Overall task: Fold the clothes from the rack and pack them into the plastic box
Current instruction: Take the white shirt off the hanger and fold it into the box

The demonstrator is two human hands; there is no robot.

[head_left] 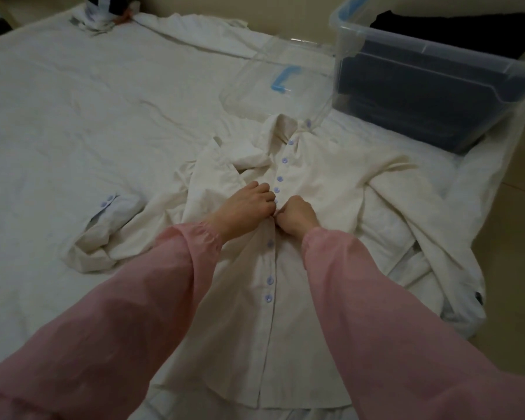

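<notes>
Cream shirt point(288, 268) with lilac buttons lies flat, front up, collar pointing away, sleeves crumpled outward. Clear plastic box point(467, 57) stands open at far right, holding dark folded clothes point(406, 98).

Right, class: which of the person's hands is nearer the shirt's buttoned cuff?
Left. The left hand sits right of the cuff, on the shirt front; the right hand lies farther right still.

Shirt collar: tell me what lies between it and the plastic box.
Head view: the box's clear lid, flat on the bed sheet, lies between the shirt collar and the plastic box, with its near corner right by the collar.
</notes>
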